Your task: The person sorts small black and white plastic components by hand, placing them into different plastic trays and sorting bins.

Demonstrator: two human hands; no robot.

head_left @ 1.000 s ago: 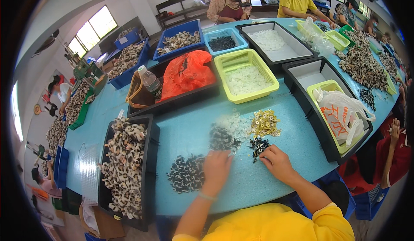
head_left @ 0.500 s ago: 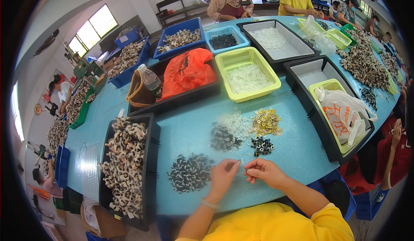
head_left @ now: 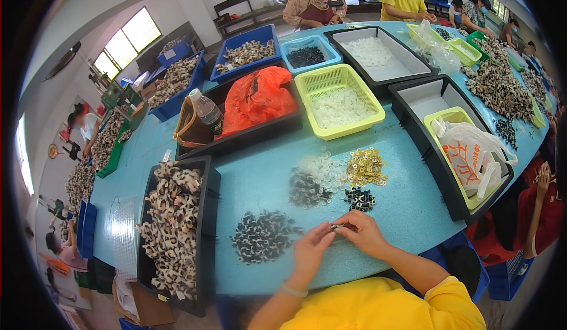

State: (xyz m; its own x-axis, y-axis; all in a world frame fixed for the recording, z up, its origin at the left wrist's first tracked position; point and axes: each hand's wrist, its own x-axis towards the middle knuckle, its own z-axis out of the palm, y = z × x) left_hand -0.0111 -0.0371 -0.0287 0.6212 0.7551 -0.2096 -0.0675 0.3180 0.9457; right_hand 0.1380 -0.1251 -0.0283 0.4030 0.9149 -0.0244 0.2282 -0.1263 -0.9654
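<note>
Small dark piece [head_left: 336, 227] pinched between fingertips of left hand [head_left: 312, 250] and right hand [head_left: 365, 234].
Left grips from eight o'clock, right from three; the piece is too small to tell its long axis. Black rings [head_left: 360, 200] lie toward one o'clock, nearer the right hand; the dark pile [head_left: 260, 237] at nine, nearer the left.

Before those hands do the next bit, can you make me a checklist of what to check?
1. Left grip and right grip together at the tiny piece: ok.
2. Tiny piece the right way round: cannot tell, too small and partly covered.
3. Black rings near the right grip: ok.
4. Yellow rings apart from the clear rings: not ok, the piles touch.
5. Bottle capped: ok.
</note>
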